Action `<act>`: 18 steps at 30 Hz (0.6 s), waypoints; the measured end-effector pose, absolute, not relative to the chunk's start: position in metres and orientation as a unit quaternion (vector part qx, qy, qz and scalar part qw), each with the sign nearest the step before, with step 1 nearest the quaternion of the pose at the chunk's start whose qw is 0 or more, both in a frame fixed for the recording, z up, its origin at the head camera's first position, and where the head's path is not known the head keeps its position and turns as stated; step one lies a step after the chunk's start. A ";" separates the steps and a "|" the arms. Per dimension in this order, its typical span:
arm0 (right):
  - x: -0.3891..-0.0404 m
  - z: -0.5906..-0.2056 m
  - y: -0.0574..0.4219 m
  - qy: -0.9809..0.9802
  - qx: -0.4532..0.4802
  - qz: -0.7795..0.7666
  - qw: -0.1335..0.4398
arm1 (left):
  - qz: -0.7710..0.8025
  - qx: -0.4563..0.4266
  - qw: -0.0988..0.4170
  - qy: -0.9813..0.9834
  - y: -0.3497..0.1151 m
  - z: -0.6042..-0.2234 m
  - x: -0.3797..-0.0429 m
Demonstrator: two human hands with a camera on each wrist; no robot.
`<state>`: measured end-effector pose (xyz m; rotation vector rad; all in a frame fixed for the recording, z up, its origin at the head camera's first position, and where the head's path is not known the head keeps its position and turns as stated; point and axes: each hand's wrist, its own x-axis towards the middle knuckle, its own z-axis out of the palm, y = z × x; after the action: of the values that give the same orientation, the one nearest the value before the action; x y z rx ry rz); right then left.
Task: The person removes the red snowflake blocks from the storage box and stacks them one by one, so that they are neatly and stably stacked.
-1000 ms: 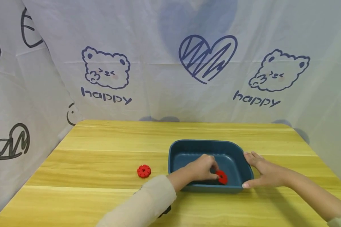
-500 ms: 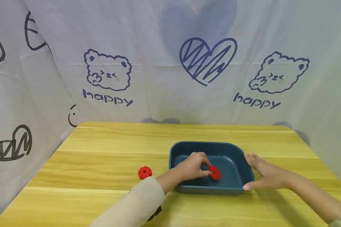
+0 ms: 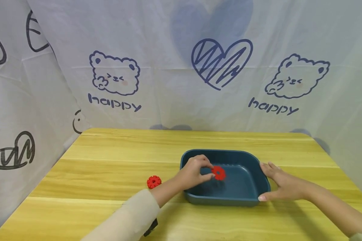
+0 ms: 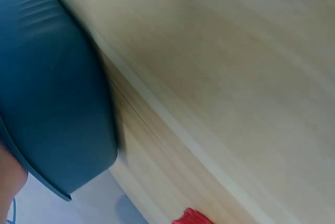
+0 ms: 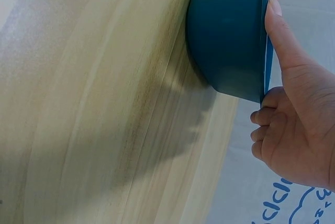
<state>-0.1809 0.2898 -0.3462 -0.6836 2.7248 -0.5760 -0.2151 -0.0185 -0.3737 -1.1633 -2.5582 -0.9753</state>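
A dark blue rectangular tub (image 3: pixel 226 202) with rounded corners stands on the wooden table. Between thumb and fingers my left hand (image 3: pixel 193 172) pinches a red notched plastic disc (image 3: pixel 219 173) with a hole in its middle, held over the inside of the tub. My right hand (image 3: pixel 285 182) holds the tub's right end, its thumb at the near corner. In the right wrist view the right hand's fingers (image 5: pixel 267 124) lie curled at the tub's other corner. A second red notched disc (image 3: pixel 154 181) lies on the table left of the tub, beside the left forearm.
The wooden table (image 3: pixel 87 187) reaches back to a white cloth (image 3: pixel 169 100) printed with bears and a heart. More white cloth (image 3: pixel 15 100) hangs along the left side. A black strap end (image 3: pixel 151 228) shows under the left sleeve.
My left hand has moved left and a little farther back inside the tub, carrying the pinched red disc with it. The right hand stays at the tub's right end.
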 end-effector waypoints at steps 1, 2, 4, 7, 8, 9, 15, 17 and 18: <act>-0.181 -0.346 0.290 0.941 -0.236 -0.198 0.138 | -0.335 -0.388 0.091 -0.854 -0.020 -0.374 -0.215; -0.181 -0.346 0.290 0.941 -0.235 -0.198 0.139 | -0.339 -0.386 0.099 -0.852 -0.022 -0.375 -0.214; -0.181 -0.346 0.290 0.942 -0.234 -0.197 0.140 | -0.347 -0.385 0.114 -0.847 -0.026 -0.377 -0.214; -0.181 -0.346 0.290 0.941 -0.233 -0.199 0.144 | -0.360 -0.384 0.132 -0.840 -0.031 -0.379 -0.213; -0.181 -0.345 0.291 0.941 -0.232 -0.199 0.144 | -0.364 -0.383 0.137 -0.838 -0.033 -0.379 -0.212; -0.181 -0.345 0.291 0.941 -0.232 -0.199 0.144 | -0.369 -0.382 0.141 -0.835 -0.035 -0.379 -0.212; -0.181 -0.345 0.291 0.942 -0.235 -0.194 0.139 | -0.397 -0.370 0.176 -0.821 -0.044 -0.380 -0.208; -0.181 -0.344 0.291 0.942 -0.236 -0.194 0.139 | -0.401 -0.370 0.196 -0.815 -0.047 -0.382 -0.208; -0.181 -0.344 0.291 0.942 -0.237 -0.194 0.138 | -0.401 -0.371 0.208 -0.811 -0.049 -0.383 -0.208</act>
<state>-0.1814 0.2913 -0.3442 -0.6853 2.7239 -0.5613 -0.2082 -0.0485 -0.3829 -1.0317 -2.2583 -1.1174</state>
